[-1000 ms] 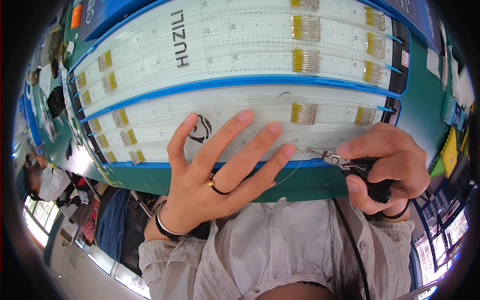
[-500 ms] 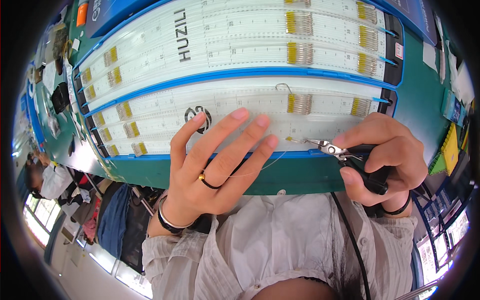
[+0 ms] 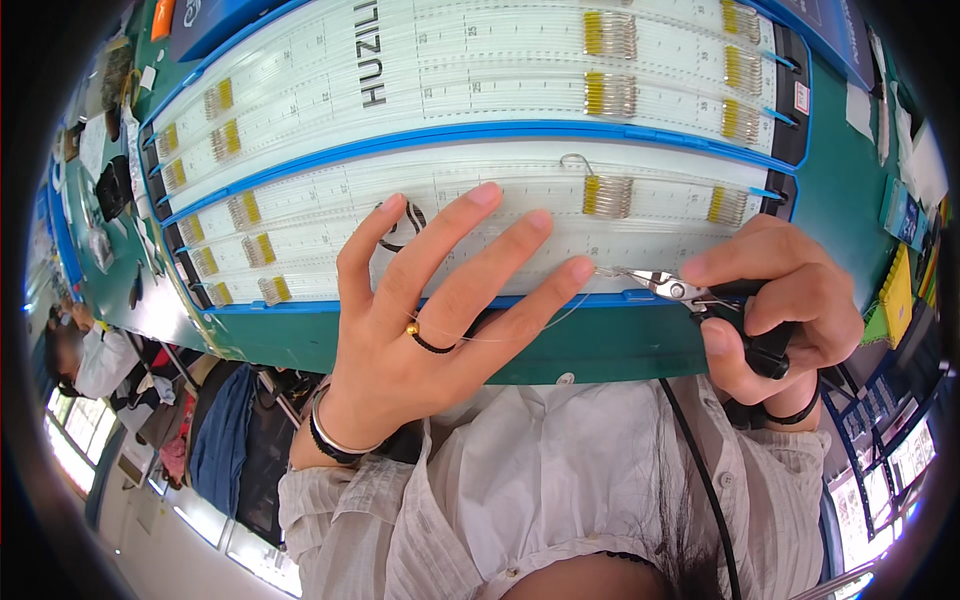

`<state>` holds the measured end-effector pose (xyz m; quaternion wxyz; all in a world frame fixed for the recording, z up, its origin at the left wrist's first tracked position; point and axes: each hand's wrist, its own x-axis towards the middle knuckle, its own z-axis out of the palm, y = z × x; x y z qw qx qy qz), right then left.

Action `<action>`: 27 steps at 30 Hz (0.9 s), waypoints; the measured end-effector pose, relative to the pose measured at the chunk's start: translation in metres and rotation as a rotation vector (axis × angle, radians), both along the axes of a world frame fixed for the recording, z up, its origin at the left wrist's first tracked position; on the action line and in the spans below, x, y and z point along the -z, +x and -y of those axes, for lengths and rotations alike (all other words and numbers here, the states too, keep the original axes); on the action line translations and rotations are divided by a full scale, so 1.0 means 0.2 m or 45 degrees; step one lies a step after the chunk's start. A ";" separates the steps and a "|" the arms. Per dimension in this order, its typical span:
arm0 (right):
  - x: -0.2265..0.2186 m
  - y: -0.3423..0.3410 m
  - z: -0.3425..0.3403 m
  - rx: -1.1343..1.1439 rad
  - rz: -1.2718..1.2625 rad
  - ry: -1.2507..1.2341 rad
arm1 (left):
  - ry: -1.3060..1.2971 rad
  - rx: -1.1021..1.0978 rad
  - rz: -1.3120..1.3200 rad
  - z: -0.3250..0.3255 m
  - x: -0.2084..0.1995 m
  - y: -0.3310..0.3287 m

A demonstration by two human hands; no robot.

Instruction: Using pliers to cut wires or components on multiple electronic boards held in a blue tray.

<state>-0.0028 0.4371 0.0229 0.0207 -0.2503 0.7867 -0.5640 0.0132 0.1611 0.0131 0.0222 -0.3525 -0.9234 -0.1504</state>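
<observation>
Head view: nearest is the person's white shirt [image 3: 560, 470], with a black cable [image 3: 705, 470] hanging down it. Beyond it, the left hand [image 3: 425, 300] lies palm down with its fingers spread, the thumb hidden, over the nearer half of an open blue case [image 3: 470, 134]. A thin clear line [image 3: 548, 326] curves across its fingers. The right hand [image 3: 785, 295] is wrapped around black-handled pliers [image 3: 672, 288], whose tips point left, just beside the left index fingertip, at the case's near edge; a tiny metal piece shows there, too small to tell whether the tips grip it. Farther on, bundles of yellow-wrapped hooks [image 3: 608, 197] sit in the case, one larger curved hook [image 3: 575, 161] beside them. Past the case, on the green table [image 3: 840, 180], stands a dark blue box [image 3: 235, 18].
</observation>
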 end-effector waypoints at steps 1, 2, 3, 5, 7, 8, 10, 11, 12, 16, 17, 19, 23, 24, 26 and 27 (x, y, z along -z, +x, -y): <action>0.00 0.00 0.00 0.004 0.009 0.013 | -0.003 0.000 0.000 0.00 0.00 0.00; 0.00 0.00 0.00 0.007 0.017 0.026 | -0.006 0.000 0.000 0.00 0.00 0.00; -0.01 0.00 0.00 0.007 0.019 0.027 | -0.005 0.000 0.002 0.00 0.00 0.00; -0.01 0.00 0.00 0.012 0.013 0.043 | -0.001 0.001 -0.007 0.00 0.00 0.00; -0.01 0.00 0.00 0.013 0.011 0.039 | 0.002 -0.001 -0.011 0.00 0.00 0.00; -0.01 0.00 0.01 0.014 0.007 0.037 | 0.007 -0.003 -0.018 0.00 0.00 0.00; -0.01 0.00 0.01 -0.001 0.005 0.043 | 0.011 -0.004 -0.014 0.00 0.00 0.00; -0.01 -0.01 0.01 -0.016 0.001 0.048 | 0.014 -0.004 -0.012 0.00 0.00 0.00; -0.01 -0.01 0.01 -0.016 0.002 0.050 | 0.016 -0.004 -0.010 0.00 0.00 0.00; 0.00 -0.02 0.01 -0.083 -0.019 0.042 | 0.025 0.008 0.002 0.00 -0.01 -0.01; 0.00 -0.02 0.00 -0.098 -0.010 0.051 | 0.027 0.015 0.011 0.00 -0.01 -0.01; 0.01 -0.02 0.01 -0.073 0.009 0.012 | 0.053 -0.009 0.005 0.00 -0.02 0.00; 0.00 -0.01 0.01 -0.042 0.024 -0.020 | 0.104 -0.039 -0.048 0.01 -0.01 0.01; 0.00 -0.01 0.01 -0.043 0.023 -0.020 | 0.103 -0.039 -0.049 0.01 -0.01 0.01; 0.00 -0.01 0.01 -0.047 0.022 -0.001 | 0.115 -0.043 -0.055 0.01 -0.01 0.01; 0.00 -0.02 0.01 -0.049 0.021 -0.001 | 0.116 -0.044 -0.056 0.01 0.00 0.00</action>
